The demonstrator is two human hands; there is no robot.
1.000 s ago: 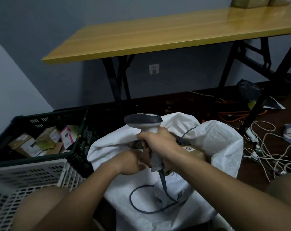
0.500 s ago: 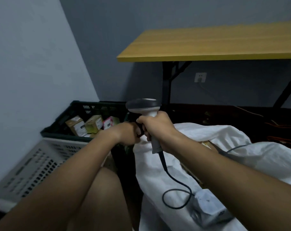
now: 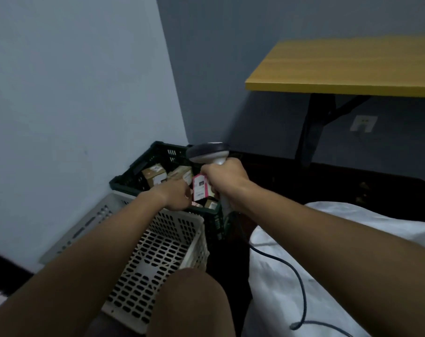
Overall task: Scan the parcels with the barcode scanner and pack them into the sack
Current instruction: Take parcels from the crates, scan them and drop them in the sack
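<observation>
We see a dark floor [image 3: 328, 188] carrying everything here. In the corner where the two walls meet, a dark green slotted crate [image 3: 131, 177] stands on it, and brown cardboard parcels [image 3: 154, 175] lie inside the crate, with a pink-and-white parcel [image 3: 199, 187] among them. Just in front of this crate, touching it, we find a white perforated crate [image 3: 158, 259] on the same floor, its bottom bare. To the right, a white sack [image 3: 291, 288] lies spread over the floor, with a dark cable [image 3: 301, 285] curling across its cloth. Farther back, the black leg of a yellow-topped table [image 3: 340, 66] meets the floor near the wall.
</observation>
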